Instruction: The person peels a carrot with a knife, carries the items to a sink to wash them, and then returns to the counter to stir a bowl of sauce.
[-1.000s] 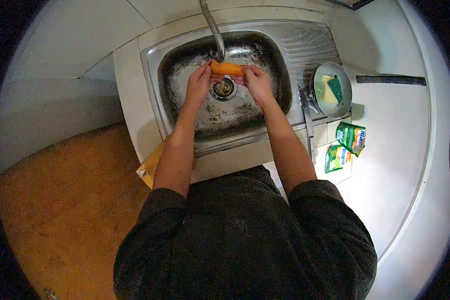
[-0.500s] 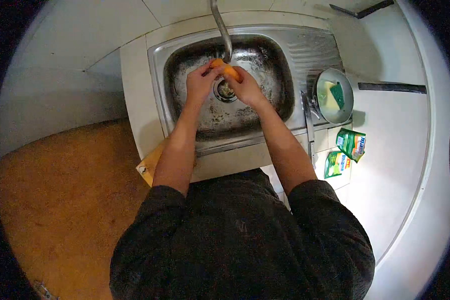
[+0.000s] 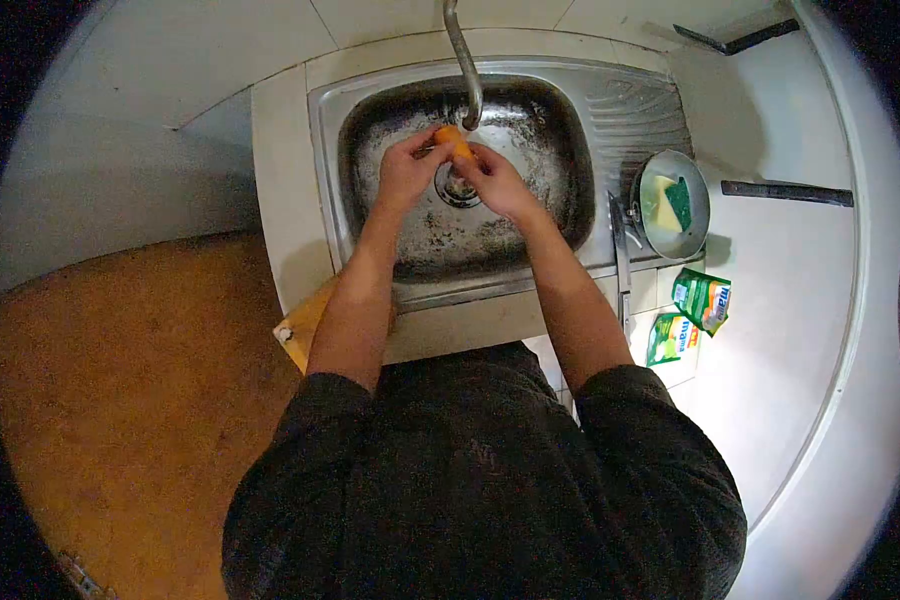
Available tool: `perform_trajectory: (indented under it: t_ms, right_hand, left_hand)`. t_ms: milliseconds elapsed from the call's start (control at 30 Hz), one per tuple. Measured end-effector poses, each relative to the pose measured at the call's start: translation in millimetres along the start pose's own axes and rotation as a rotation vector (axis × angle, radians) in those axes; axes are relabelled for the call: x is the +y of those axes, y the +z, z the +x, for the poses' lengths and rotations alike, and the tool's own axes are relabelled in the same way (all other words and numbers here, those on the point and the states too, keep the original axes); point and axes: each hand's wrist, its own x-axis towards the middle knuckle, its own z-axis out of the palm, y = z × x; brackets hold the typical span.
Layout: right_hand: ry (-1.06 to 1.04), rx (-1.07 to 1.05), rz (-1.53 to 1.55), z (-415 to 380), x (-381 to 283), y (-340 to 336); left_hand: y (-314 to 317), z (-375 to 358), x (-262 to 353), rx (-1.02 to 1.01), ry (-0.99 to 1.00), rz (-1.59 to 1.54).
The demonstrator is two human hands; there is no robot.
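Note:
An orange piece, perhaps a carrot (image 3: 452, 139), is held between both hands over the metal sink (image 3: 440, 245). My left hand (image 3: 408, 172) has its fingers closed on the upper left side of it. On its lower right side, my right hand (image 3: 495, 182) grips it with the fingertips. The curved faucet (image 3: 469, 75) ends just above the orange piece. Below the hands is the round drain (image 3: 457, 190).
To the right, a bowl (image 3: 642, 240) holds a yellow and green sponge (image 3: 678, 205). A knife (image 3: 620, 260) lies beside it. Two green packets (image 3: 705, 298) (image 3: 670, 338) lie nearer. A wooden board (image 3: 305, 318) is at the counter's left front.
The orange piece has turned steeper between my hands, and less of it shows. The whole view has shifted slightly, with the sink lower and farther right.

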Motion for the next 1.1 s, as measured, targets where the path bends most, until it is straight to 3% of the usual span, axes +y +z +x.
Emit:
perform_trajectory:
  t_ms: [100, 167, 300, 400, 467, 767, 1100]
  right_hand:
    - [-0.068, 0.060, -0.111, -3, 3, -7]
    - [-0.026, 0.070, -0.137, -12, -20, -9]
    - [-0.061, 0.119, -0.235, -10, -11, -11]
    - [0.021, 0.109, -0.231, -16, -24, -15]
    - [-0.011, 0.119, -0.209, -13, -8, -19]
    - [0.006, 0.093, -0.226, -13, -3, -23]
    - [0.021, 0.028, -0.182, -15, -16, -27]
  left_hand:
    - [2, 4, -8, -0.057, 0.008, -0.232]
    - [4, 5, -6, -0.121, -0.199, -0.481]
    - [12, 4, -5, -0.094, -0.173, -0.322]
    - [16, 4, -4, -0.078, -0.176, -0.351]
    - [15, 1, -1, -0.122, -0.223, -0.572]
    - [12, 4, 12, -0.145, -0.307, -0.485]
    - [8, 0, 4, -0.210, -0.221, -0.552]
